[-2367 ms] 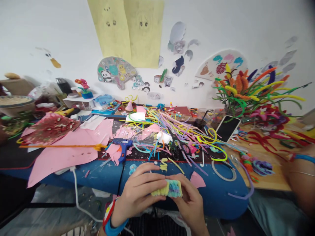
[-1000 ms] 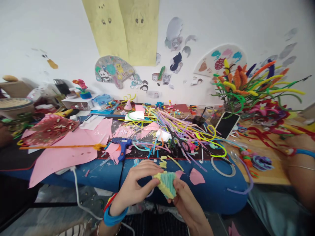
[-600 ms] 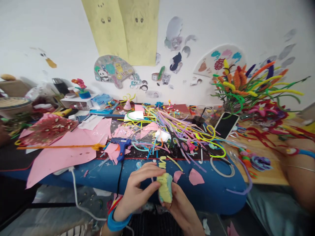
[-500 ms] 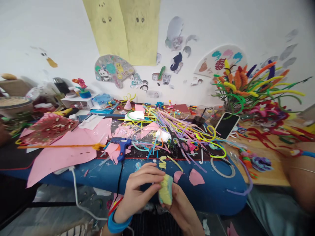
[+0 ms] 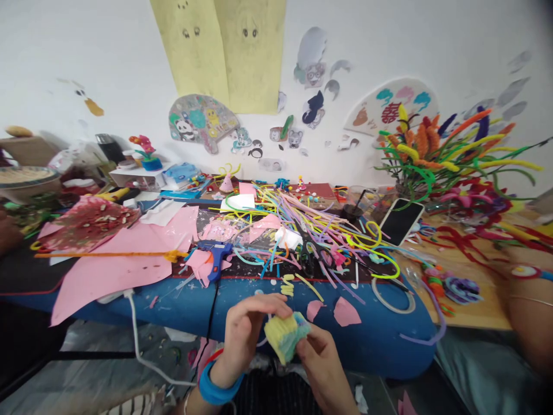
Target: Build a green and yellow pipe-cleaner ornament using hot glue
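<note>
A small yellow and light-blue fuzzy piece [image 5: 285, 334] is held over my lap, in front of the blue table edge. My left hand [image 5: 248, 328], with a blue band at the wrist, has its fingers bent over the top left of the piece. On the right side, my right hand [image 5: 319, 354] pinches the piece between thumb and fingers. Just beyond lie a coiled yellow strip [image 5: 287, 285] and two pink scraps [image 5: 347, 311]. A blue glue gun [image 5: 218, 259] rests farther left, beside pink sheets [image 5: 116, 271].
A heap of coloured pipe cleaners [image 5: 302, 213] covers the middle, with black scissors [image 5: 309, 259] among them. A phone [image 5: 401, 222] leans near a bunch of fuzzy flowers [image 5: 432, 144]. Another person's arm [image 5: 529, 305] is at the right edge. A white cable [image 5: 136, 340] hangs at left.
The yellow and blue piece has turned and tilted, showing more of its blue side. My left fingers have bent over its top, and my right hand has shifted slightly right.
</note>
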A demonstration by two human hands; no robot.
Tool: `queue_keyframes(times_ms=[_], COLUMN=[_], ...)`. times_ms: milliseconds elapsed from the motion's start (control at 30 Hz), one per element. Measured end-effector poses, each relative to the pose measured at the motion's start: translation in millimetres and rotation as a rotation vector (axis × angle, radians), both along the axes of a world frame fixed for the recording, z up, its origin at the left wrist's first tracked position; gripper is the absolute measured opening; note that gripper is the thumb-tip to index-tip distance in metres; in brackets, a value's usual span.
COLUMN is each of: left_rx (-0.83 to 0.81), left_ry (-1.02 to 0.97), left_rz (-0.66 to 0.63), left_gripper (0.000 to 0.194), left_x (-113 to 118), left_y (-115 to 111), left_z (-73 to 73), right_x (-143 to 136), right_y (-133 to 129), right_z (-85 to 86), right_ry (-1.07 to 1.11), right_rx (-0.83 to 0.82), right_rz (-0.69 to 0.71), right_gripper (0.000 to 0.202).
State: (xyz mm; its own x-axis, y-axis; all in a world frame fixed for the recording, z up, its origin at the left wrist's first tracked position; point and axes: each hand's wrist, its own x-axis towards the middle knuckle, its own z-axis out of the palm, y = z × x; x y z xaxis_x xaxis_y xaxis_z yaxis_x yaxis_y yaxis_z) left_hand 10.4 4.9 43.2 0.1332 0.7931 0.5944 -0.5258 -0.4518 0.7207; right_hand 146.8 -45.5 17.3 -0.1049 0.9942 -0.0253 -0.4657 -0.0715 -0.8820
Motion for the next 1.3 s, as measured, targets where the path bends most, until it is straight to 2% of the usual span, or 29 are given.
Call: queue_keyframes(times_ms=[133,233,367,633,933,1100,1300], left_rx=[-0.221,-0.315,-0.308,-0.221,-0.405,-0.291,-0.079], left_ry=[-0.183,-0.265,-0.346,-0.306,-0.257,-0.267,-0.103], left_rz=[0.067,0.097,0.106,0.163,0.151,0.178,0.377], left_gripper=[0.048,0.053,0.051,0.050,0.049,0.054,0.057], left_x=[17,25,29,30,28,27,18], left_y=[-2,-2,-1,0,6,4,-1], left_z=[9.3,16.7,19.1,11.5,16.7,13.5,7.3], right_x=[-7,-13,-18,-17,-23,-24,-23], right_y=[-1,-2,-3,-4,-1,-2,-6], right_z=[4.9,6.8,8.1,8.5,0.0,1.8,14.5], right_ry=[-0.132,-0.165,-0.215,-0.306,-0.178,-0.201,-0.357], right_rx=[0.062,0.094,0.128,0.139,-0.018,0.019,0.152], right_rz=[-0.111,-0.172,-0.167,-0.142,-0.166,-0.163,-0.154], right_gripper=[0.030,0.028,0.028,0.027,0.037,0.033,0.025])
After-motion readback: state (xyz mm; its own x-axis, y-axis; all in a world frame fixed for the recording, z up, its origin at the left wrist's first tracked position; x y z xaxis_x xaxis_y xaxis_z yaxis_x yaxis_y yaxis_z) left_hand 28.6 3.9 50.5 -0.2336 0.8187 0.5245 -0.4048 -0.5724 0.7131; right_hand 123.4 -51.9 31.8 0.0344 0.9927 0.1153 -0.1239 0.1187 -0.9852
